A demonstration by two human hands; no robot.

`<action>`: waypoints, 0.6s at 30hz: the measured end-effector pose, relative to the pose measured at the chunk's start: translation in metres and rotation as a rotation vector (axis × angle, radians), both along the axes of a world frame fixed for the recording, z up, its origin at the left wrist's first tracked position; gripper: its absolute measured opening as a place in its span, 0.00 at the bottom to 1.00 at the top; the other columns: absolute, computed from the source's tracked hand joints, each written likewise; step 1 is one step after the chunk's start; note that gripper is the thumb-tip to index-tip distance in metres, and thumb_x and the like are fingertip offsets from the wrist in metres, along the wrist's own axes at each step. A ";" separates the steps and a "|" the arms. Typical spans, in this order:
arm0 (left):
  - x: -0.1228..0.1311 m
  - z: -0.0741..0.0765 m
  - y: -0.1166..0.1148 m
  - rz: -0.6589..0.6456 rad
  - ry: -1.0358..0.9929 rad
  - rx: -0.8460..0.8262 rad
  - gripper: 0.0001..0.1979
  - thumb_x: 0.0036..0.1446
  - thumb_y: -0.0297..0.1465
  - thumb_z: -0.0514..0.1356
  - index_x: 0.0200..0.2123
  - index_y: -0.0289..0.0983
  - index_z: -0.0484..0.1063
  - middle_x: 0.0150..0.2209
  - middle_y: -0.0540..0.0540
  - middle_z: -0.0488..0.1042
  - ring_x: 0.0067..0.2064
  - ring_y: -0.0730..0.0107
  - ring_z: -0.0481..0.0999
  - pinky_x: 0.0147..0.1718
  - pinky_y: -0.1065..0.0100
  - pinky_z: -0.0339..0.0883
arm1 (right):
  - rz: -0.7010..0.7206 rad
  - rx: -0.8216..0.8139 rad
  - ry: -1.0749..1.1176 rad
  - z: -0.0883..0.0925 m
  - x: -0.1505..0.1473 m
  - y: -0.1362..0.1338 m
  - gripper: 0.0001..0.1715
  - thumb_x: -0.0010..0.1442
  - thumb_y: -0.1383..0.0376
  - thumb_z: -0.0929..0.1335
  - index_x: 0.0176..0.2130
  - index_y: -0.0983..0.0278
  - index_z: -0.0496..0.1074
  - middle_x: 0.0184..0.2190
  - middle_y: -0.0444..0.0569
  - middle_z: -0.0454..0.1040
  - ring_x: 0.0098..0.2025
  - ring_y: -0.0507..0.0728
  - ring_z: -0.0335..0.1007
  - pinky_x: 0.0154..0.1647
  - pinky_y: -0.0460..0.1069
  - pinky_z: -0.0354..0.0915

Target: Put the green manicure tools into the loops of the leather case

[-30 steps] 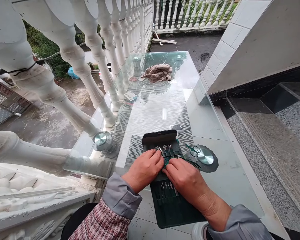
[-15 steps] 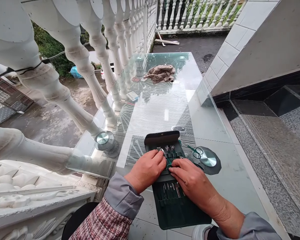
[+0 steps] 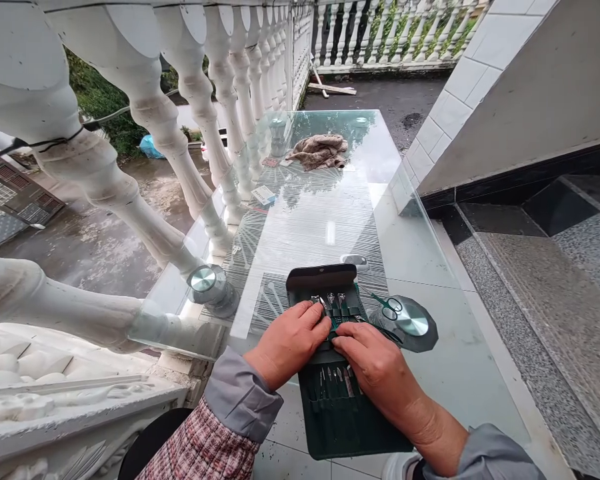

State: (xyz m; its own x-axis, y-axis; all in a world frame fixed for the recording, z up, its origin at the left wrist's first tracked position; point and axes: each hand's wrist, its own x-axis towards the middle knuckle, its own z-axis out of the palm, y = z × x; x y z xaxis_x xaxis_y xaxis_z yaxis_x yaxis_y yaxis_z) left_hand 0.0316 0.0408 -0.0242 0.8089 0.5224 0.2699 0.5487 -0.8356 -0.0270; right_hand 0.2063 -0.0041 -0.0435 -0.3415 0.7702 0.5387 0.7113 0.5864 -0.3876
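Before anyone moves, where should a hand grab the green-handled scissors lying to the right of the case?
I'd pinch the scissors by their green finger loops, coming from the right: the loops face outward, away from the case, while the slim blades point back toward its side.

Both hands [image 3: 291, 339] touch an open dark green tool case [image 3: 347, 428].
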 end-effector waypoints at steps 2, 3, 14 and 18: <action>0.000 0.002 -0.001 -0.004 -0.010 -0.031 0.05 0.61 0.26 0.52 0.39 0.32 0.67 0.46 0.38 0.69 0.49 0.63 0.68 0.48 0.62 0.66 | 0.024 -0.020 0.081 0.001 -0.001 0.000 0.13 0.61 0.72 0.60 0.31 0.63 0.72 0.33 0.51 0.74 0.37 0.54 0.70 0.38 0.50 0.68; 0.000 0.003 -0.002 -0.002 -0.017 -0.049 0.04 0.61 0.25 0.53 0.37 0.33 0.67 0.46 0.38 0.68 0.50 0.62 0.67 0.49 0.61 0.66 | 0.048 -0.050 0.120 0.003 0.000 0.001 0.12 0.61 0.72 0.61 0.32 0.63 0.72 0.33 0.50 0.75 0.38 0.54 0.70 0.39 0.50 0.69; 0.015 0.001 -0.010 0.085 -0.079 -0.069 0.10 0.54 0.34 0.62 0.34 0.34 0.67 0.43 0.39 0.68 0.52 0.56 0.66 0.52 0.54 0.63 | -0.344 -0.220 0.280 0.007 0.035 0.025 0.11 0.58 0.65 0.64 0.42 0.61 0.71 0.38 0.50 0.74 0.38 0.56 0.70 0.39 0.53 0.68; 0.017 -0.003 -0.010 -0.029 -0.015 0.000 0.05 0.60 0.27 0.55 0.31 0.33 0.68 0.35 0.45 0.69 0.48 0.63 0.68 0.54 0.60 0.61 | -0.248 -0.186 0.182 0.005 0.027 0.034 0.14 0.61 0.68 0.61 0.46 0.62 0.69 0.43 0.51 0.74 0.47 0.58 0.66 0.49 0.57 0.64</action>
State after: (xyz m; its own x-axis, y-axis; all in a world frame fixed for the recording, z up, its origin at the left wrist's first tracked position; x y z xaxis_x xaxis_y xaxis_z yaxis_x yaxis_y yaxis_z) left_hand 0.0490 0.0313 -0.0276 0.8198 0.4984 0.2819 0.5242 -0.8514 -0.0191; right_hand 0.2330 0.0298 -0.0388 -0.0439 0.9084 0.4158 0.7327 0.3122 -0.6047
